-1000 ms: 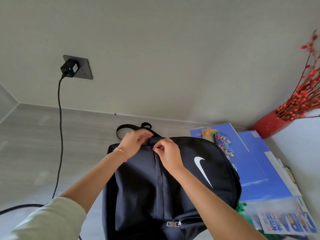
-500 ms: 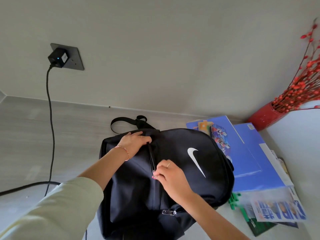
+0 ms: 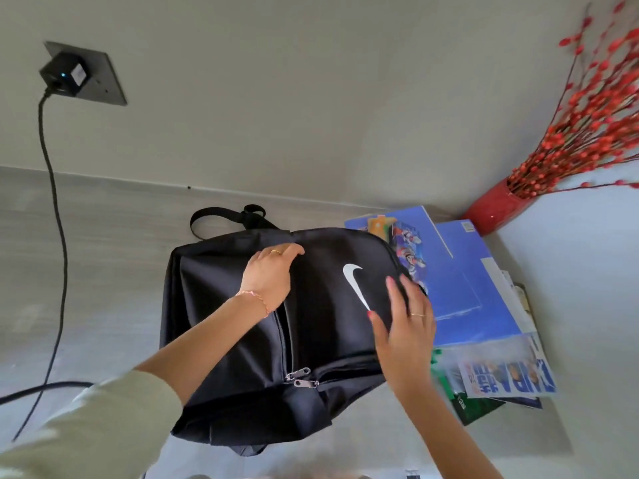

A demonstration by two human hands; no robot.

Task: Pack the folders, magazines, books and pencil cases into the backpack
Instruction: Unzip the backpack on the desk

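Backpack [image 3: 242, 340]: flat on worktop [image 3: 96, 288], zip now drawn down to its bottom, main pocket ready for loading. Left hand [image 3: 268, 281] grips the top edge; right hand [image 3: 403, 326], fingers spread, has released the zip. Folders [image 3: 466, 288] wait alongside.

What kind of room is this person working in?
Probably a room in a home, at a pale grey tabletop against a plain wall. Signs: a red vase of red berry branches, a black charger in a wall socket, and a black backpack beside blue folders.
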